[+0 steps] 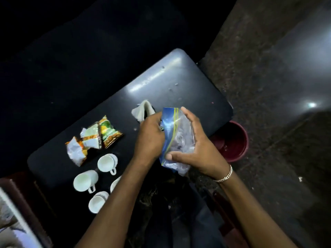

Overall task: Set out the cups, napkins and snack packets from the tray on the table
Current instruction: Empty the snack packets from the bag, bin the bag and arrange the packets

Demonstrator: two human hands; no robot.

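Observation:
Over the dark table (172,81), my right hand (193,147) cups a clear zip bag with a blue top (176,135). My left hand (149,136) is closed on the bag's upper edge, its fingertips hidden inside. Behind my left hand lies a folded white napkin (142,110). Several snack packets (95,138) lie in a row at the left. Near the front edge stand several white cups (107,162), one of them (114,184) half hidden by my left forearm.
A dark red bucket (234,142) stands on the floor just past the table's right edge. At the lower left is a dark reddish piece of furniture (23,197) with pale cloth on it. Rough grey floor lies to the right.

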